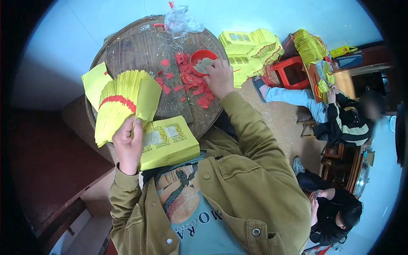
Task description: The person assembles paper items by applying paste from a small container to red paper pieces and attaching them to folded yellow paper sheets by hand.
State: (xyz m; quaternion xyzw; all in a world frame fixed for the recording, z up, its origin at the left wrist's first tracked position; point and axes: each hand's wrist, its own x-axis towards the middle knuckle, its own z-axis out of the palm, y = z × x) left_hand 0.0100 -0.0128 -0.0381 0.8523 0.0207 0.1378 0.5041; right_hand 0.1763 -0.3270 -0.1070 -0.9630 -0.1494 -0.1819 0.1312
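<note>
Head cam: on my feed the L hand (128,142) has thumb & fingers pinching the lower edge of a fanned yellow paper bundle (121,87), which hangs over the near-left side of the round wooden table (127,53). A jagged red strip (117,100) runs across the fan's folds. The R hand (220,77) is at the red bowl (192,57), fingers curled over its near rim toward the pale grey stuff (203,64) inside; fingertips hidden, so can't tell if they're pinching anything.

Risks as I judge them: the L grip is one-sided, w/ most of the fan unsupported, so if the thumb eases, folds could splay or slip off the edge. If the grey stuff is wet paste (looks it, can't confirm), too much on the R fingers could smear the yellow sheets or glue folds together. Pressing on the bowl rim might tip it onto the loose red scraps (196,90) right beside it; a dragging sleeve could scatter those too.

Printed yellow stack (170,142) sits at the near edge by the lap; can't tell what's under it. An elbow or jacket bump might slide it floorward, sheets everywhere.
</note>
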